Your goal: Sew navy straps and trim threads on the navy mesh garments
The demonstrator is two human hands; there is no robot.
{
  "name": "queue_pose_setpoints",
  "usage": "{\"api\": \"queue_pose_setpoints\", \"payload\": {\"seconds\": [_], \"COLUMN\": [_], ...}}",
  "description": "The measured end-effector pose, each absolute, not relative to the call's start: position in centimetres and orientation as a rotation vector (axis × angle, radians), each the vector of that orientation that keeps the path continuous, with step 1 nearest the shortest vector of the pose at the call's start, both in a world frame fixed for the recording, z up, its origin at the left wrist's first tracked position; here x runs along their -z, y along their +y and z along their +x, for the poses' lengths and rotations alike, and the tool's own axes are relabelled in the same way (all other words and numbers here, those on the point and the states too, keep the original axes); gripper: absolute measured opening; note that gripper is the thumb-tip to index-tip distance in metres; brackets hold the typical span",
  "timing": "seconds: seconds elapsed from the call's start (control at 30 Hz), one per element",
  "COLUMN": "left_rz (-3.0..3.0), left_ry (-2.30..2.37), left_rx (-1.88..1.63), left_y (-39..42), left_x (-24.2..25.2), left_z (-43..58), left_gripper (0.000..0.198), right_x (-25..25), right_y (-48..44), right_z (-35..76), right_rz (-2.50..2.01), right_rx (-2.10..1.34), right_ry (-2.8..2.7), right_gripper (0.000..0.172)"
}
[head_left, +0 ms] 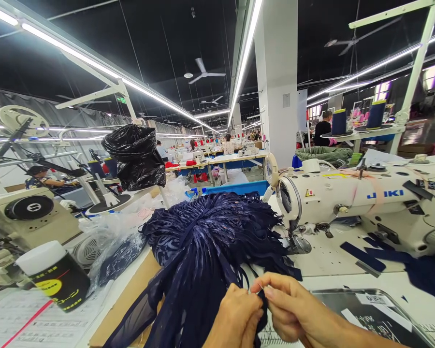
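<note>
A large heap of navy fabric strips [206, 232] spreads over the table in front of me and hangs toward the near edge. At its lower right, my left hand [237, 311] is closed, fingers curled around a piece of the navy fabric. My right hand [286, 302] meets it from the right, thumb and forefinger pinched on something thin and pale at the fabric's edge, too small to name. Dark fabric shows between and below the two hands. The inner fingers of both hands are partly hidden.
A white JUKI sewing machine [340, 193] stands at the right, with navy scraps [362, 256] beside it. A metal tray [379, 299] lies lower right. On the left are a black-and-white container [60, 278], printed papers [21, 321] and clear plastic [130, 227]. People sit farther back.
</note>
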State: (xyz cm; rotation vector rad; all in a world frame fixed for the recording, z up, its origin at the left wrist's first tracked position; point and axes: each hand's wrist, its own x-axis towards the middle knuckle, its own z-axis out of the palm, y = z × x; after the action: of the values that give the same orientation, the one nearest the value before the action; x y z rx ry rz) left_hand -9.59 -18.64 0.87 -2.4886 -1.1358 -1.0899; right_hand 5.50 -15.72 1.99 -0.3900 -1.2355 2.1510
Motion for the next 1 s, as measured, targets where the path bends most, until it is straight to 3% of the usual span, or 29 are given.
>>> {"api": "queue_pose_setpoints", "payload": {"seconds": [0.2, 0.3, 0.37, 0.53, 0.67, 0.8, 1.0], "left_rz": [-2.542, -2.615, -2.547, -2.180, -2.034, -1.897, -1.826], "left_ry": [-0.971, -0.982, -1.185, -2.065, -2.099, -2.013, -1.958], "left_rx": [0.886, 0.903, 1.164, 2.041, 2.510, 2.669, 2.677], "left_y": [-17.9, -18.4, -19.2, -20.4, -20.0, -19.8, -20.2], "left_x": [-2.2, -1.1, -0.2, 0.1, 0.1, 0.5, 0.4], "left_z": [-9.1, -11.4, -13.3, -13.6, -10.6, -9.4, -8.9], "left_gripper": [0.046, 0.053, 0.049, 0.038, 0.038, 0.037, 0.036], "right_x": [-2.3, -4.1, -5.3, -4.1, -2.4, -2.2, -2.1], "right_y": [-17.0, -15.8, -15.1, -15.5, -16.1, -15.8, -15.4], "right_z": [7.3, 10.6, 12.6, 11.5, 8.1, 6.4, 5.8], "right_rz": [-0.287, -0.379, -0.436, -0.878, -0.547, -0.390, -0.374], "right_rx": [-2.163, -1.812, -1.400, -1.153, -0.261, 0.250, 0.387], "right_ry": [-0.965, -0.814, -0.734, -1.659, -2.173, -2.195, -2.195], "right_gripper": [0.025, 0.026, 0.023, 0.026, 0.032, 0.036, 0.033]}}
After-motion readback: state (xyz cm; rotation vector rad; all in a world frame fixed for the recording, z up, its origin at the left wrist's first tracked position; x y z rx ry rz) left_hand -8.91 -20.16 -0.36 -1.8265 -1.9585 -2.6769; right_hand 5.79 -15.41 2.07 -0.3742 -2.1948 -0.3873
